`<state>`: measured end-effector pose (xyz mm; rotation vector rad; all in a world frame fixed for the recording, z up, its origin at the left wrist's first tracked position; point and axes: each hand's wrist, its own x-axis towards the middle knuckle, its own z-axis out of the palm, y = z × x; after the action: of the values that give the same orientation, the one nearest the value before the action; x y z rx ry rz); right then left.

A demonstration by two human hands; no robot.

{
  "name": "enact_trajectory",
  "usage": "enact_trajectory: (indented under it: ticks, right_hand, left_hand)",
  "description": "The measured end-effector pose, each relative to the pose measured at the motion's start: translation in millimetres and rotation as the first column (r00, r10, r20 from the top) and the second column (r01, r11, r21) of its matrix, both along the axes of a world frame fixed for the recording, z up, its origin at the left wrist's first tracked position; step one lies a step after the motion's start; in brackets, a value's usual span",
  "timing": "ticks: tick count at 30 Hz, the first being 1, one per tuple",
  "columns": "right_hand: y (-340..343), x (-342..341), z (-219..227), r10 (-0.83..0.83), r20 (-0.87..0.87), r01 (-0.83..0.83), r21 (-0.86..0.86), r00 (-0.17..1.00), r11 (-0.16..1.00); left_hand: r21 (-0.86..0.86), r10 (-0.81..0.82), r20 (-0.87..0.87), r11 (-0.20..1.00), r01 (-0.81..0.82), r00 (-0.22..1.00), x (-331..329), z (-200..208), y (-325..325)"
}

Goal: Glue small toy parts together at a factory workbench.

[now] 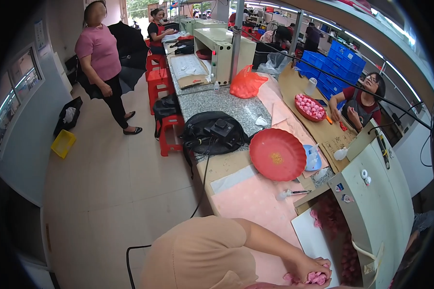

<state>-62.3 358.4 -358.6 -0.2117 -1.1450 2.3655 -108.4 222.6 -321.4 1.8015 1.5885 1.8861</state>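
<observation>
Apparently the step in hand was the handling of soft pink pieces (317, 278) at the mouth of a pale machine (381, 188), though whether they were being gathered up or set out I could not tell. The next move seemed to call for a light grip, since the pieces looked thin and easy to crush, and for care at the edge of the machine's opening.

Of the 2 hands, only 1 showed: the left hand (309, 268), reaching in from a tan sleeve (197, 250). Its fingers were curled narrow over a small cluster of the pink pieces, with pink showing between and below them. The right hand was out of view, so I could not tell its state.

The cluster lay under and against the left hand, near the lower edge of the view, just beside a white board (320, 246). Another pink bit (315, 218) rested at the far end of that board, well apart from the fingers, and more showed dimly inside the opening.

Beyond the forearm, a pale pink cloth (255, 197) covered part of the tabletop (226, 106). A small bottle (282, 195) lay past it, and farther off sat a round red tray (263, 144), overlapping a blue dish (315, 164).
</observation>
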Motion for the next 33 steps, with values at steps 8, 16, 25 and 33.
enact_trajectory:
  ticks: [8,16,25,33]
  right_hand:
    - [15,-72,-2,-0.188,0.329,0.085,0.303,0.925,0.949]
    - [44,-75,-26,-0.116,0.408,-0.139,0.543,0.906,0.828]
    - [29,93,11,-0.390,0.317,-0.121,0.885,0.865,0.450]
    - [-1,85,11,-0.379,0.288,-0.274,0.957,0.880,0.090]
  left_hand:
    - [-0.262,0.239,-0.053,0.934,-0.245,0.970,-63,-54,23]
    - [-0.108,0.447,-0.309,0.860,-0.498,0.839,-70,-62,13]
    - [-0.388,0.433,-0.191,0.791,-0.473,0.881,-75,-42,-24]
    - [-0.355,0.418,-0.331,0.775,-0.522,0.846,-25,-38,-25]
